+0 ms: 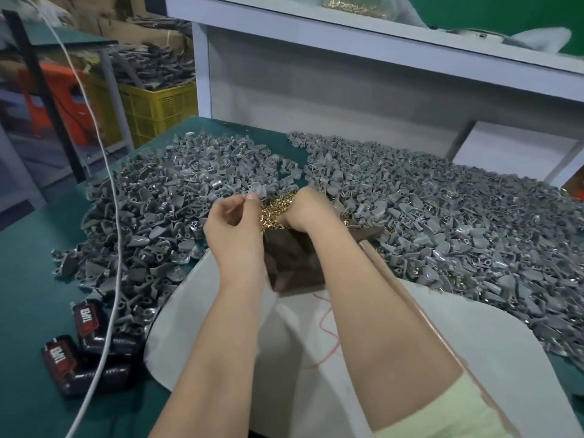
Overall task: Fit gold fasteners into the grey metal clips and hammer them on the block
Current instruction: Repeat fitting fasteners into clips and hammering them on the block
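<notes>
Judging by look: fasteners point(273, 213) tiny, hard, light, prone to slip; best pinched singly at the fingertips. They lie heaped at the far edge of the block point(294, 257). Right hand point(308, 210) is in the heap, its grip hidden, so I cannot tell what it holds. Left hand point(234, 222) grip narrow, pinching one clip point(256, 191). Loose clips point(442, 216) look stiff and are heaped across the green worktop point(31, 263). White shelf point(347, 33) behind; crate point(158, 109) at left.

Two heaps of grey clips point(164, 197) are crowding the green table point(34, 263) left and right, leaving a narrow bare strip between them at the back. A white cable point(118, 235) is trailing across the left heap; black packs point(60, 358) are lying under it nearer the front.
</notes>
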